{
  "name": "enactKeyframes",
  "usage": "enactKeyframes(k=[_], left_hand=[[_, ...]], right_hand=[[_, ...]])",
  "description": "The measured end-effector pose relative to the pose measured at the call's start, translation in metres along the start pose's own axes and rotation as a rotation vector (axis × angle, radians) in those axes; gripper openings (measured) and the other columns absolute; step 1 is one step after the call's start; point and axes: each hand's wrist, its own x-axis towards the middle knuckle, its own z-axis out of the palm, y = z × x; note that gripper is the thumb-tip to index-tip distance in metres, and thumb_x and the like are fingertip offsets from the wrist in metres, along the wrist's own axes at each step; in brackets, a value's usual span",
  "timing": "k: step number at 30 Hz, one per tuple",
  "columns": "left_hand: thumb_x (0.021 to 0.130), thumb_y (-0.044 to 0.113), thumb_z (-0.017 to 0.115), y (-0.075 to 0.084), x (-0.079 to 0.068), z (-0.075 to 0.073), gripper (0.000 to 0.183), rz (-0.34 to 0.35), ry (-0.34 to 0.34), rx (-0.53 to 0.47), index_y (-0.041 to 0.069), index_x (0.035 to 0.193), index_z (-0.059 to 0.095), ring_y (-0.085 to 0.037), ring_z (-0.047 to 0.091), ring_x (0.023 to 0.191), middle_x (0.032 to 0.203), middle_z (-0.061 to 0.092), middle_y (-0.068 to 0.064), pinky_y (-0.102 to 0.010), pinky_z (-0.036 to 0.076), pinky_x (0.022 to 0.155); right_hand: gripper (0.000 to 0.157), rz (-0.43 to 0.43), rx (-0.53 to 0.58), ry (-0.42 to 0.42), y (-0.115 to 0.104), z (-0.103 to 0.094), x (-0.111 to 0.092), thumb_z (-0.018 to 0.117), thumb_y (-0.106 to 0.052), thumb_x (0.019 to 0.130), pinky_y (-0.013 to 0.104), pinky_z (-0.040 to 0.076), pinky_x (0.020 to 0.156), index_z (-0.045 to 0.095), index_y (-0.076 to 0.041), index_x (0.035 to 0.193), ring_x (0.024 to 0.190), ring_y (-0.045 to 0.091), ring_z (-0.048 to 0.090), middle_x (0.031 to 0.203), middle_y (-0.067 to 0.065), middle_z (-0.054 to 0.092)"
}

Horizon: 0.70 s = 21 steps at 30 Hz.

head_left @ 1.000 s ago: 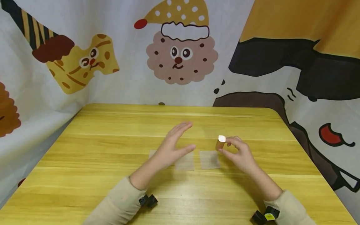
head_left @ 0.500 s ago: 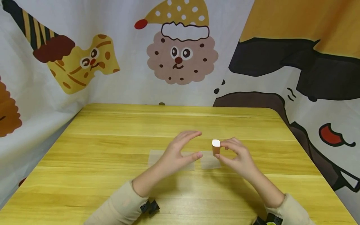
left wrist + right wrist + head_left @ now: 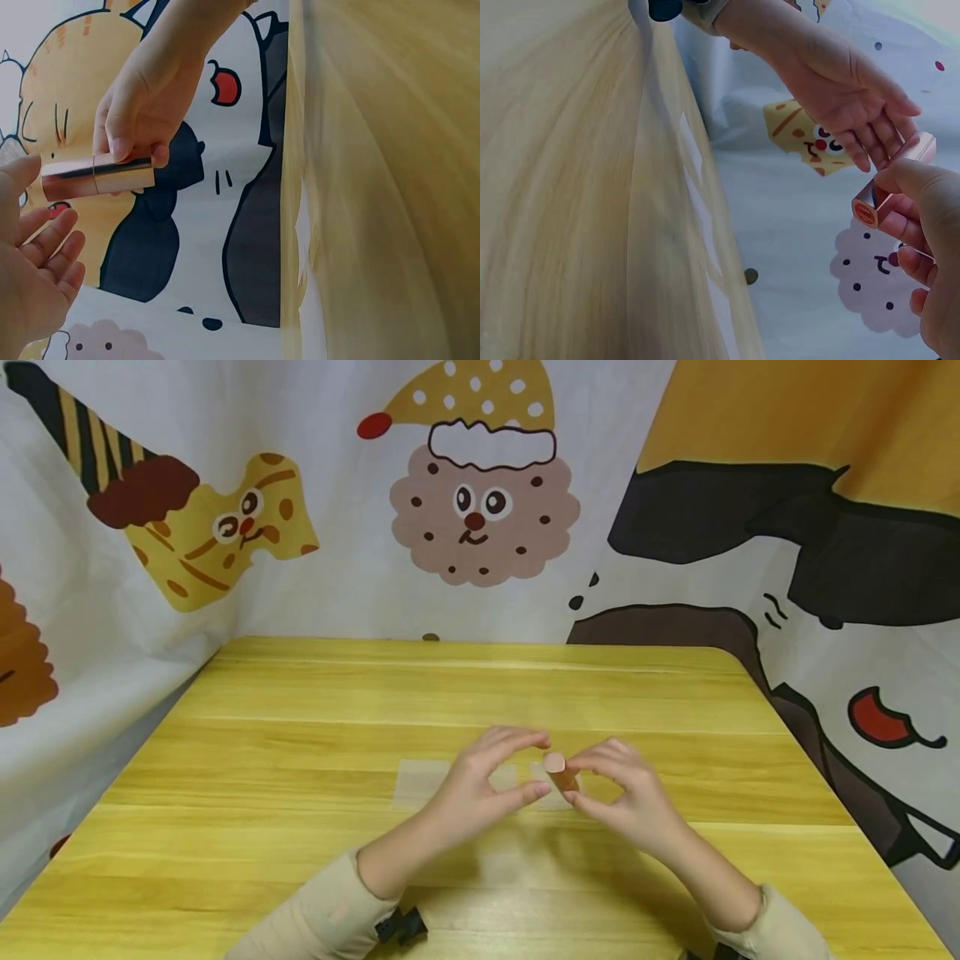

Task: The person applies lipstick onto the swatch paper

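Observation:
A shiny rose-gold lipstick tube (image 3: 564, 779) is pinched between the thumb and fingers of my right hand (image 3: 630, 789), held above the table and tilted with its pale end toward my left. In the left wrist view, a seam runs round the middle of the closed lipstick (image 3: 71, 180). A reddish round label (image 3: 865, 214) marks its base in the right wrist view. My left hand (image 3: 483, 785) has thumb and fingers spread apart right beside the tube's upper end, with nothing gripped.
Thin translucent square sheets lie in a row on the wooden table (image 3: 300, 827): the left sheet (image 3: 418, 783), a middle one largely behind my left hand, and the right sheet (image 3: 551, 799) under the lipstick. A cartoon-print curtain (image 3: 330, 585) hangs behind the table.
My right hand has carried the lipstick left and nearer to me, tipping its top leftward. My left hand has moved right and closer to me, so the hands are now close together.

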Motion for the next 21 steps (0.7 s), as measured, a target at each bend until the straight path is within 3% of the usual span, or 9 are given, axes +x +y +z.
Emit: enactKeyframes(k=[14,21], left_hand=[[0.081,0.007,0.076,-0.0033,-0.0031,0.0055,0.031,0.134,0.033,0.021,0.000,0.109,0.068,-0.015,0.058,0.105,0.107,0.067,-0.008,-0.031,0.045,0.095],[0.081,0.006,0.076,-0.0023,-0.0032,0.0048,0.028,0.129,0.037,0.000,0.000,0.107,0.069,-0.015,0.058,0.104,0.105,0.067,-0.007,-0.031,0.046,0.094]], right_hand=[[0.031,0.000,-0.009,-0.052,-0.0069,0.0033,-0.0018,0.080,-0.006,0.074,0.030,0.041,0.082,0.072,-0.018,0.101,0.092,0.011,0.056,0.097,-0.010,0.069],[0.031,-0.001,-0.003,-0.047,-0.0078,0.0050,-0.0025,0.079,-0.006,0.074,0.028,0.042,0.080,0.072,-0.017,0.101,0.092,0.012,0.056,0.098,-0.009,0.069]])
